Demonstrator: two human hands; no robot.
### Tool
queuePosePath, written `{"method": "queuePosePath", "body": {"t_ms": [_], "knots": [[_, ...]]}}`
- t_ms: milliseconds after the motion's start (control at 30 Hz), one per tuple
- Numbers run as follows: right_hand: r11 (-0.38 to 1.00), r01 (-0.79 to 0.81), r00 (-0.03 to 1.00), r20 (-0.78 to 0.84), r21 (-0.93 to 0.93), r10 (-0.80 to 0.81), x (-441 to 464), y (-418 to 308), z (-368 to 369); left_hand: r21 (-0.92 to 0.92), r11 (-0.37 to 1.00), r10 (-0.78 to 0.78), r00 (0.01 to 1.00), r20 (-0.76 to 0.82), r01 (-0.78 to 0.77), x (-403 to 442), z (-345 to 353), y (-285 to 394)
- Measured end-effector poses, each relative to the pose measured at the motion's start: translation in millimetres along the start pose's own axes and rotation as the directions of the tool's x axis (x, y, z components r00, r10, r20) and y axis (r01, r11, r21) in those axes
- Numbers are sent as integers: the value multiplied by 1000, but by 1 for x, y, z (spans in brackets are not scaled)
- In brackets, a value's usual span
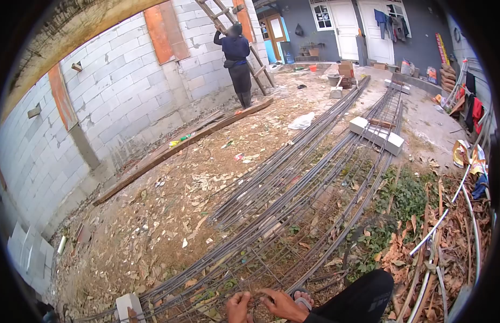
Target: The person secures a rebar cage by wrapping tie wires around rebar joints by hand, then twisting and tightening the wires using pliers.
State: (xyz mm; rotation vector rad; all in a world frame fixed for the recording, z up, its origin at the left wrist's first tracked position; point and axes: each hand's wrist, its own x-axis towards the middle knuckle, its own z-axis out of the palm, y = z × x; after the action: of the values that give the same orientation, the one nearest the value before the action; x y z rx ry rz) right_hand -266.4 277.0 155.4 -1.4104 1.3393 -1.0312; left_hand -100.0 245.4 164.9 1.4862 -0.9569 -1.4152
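Note:
My left hand [238, 308] is closed at the bottom of the view, thumb and fingers pressed together. Close to its right, my right hand [283, 305] is also closed in a pinch, its fingertips pointing toward the left one. Whatever sits between the fingertips is too small to make out. Both hands are over the near end of a long rebar cage [261, 262], made of steel bars joined by square ties. A bundle of loose steel rods [277, 180] lies alongside it. My sandalled foot [302, 299] is just right of my right hand.
A white block [376, 135] props the cage farther off; another block [129, 308] lies near left. A wooden beam [180, 153] runs along the block wall [115, 70]. A person [237, 59] stands at a ladder [259, 67]. White pipes [441, 212] and dry leaves lie right.

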Motion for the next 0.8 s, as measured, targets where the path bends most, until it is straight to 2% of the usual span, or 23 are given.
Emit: {"method": "queuePosePath", "body": {"t_ms": [100,200,300,333,433,533,600,667,767,800], "knots": [[999,15,999,45,-43,-13,7,17,-8,359,920,60,964,259,-154,6,-12,10],[993,-10,989,143,-115,27,6,-7,-28,505,853,61,987,150,-129,1,-2,29],[981,-8,973,224,-194,52,7,-15,-40,634,726,92,952,293,-266,-5,-9,49],[977,3,969,243,-215,51,9,-15,-42,634,688,146,924,354,-352,-7,-10,57],[871,283,957,176,-401,-230,9,-25,-41,600,564,262,812,522,-568,-8,-16,71],[843,203,965,249,-498,-85,8,-53,-49,534,468,280,691,666,-705,6,-31,66],[898,212,953,284,-385,-103,13,-50,-56,467,408,257,590,766,-784,15,-38,71],[929,195,944,318,-316,-91,19,-41,-58,481,431,234,610,757,-763,14,-35,83],[936,184,958,268,-300,-102,19,-38,-53,491,463,201,627,753,-738,20,-33,82],[946,207,963,223,-250,-152,20,-30,-49,481,486,192,626,756,-730,23,-30,84]]}}
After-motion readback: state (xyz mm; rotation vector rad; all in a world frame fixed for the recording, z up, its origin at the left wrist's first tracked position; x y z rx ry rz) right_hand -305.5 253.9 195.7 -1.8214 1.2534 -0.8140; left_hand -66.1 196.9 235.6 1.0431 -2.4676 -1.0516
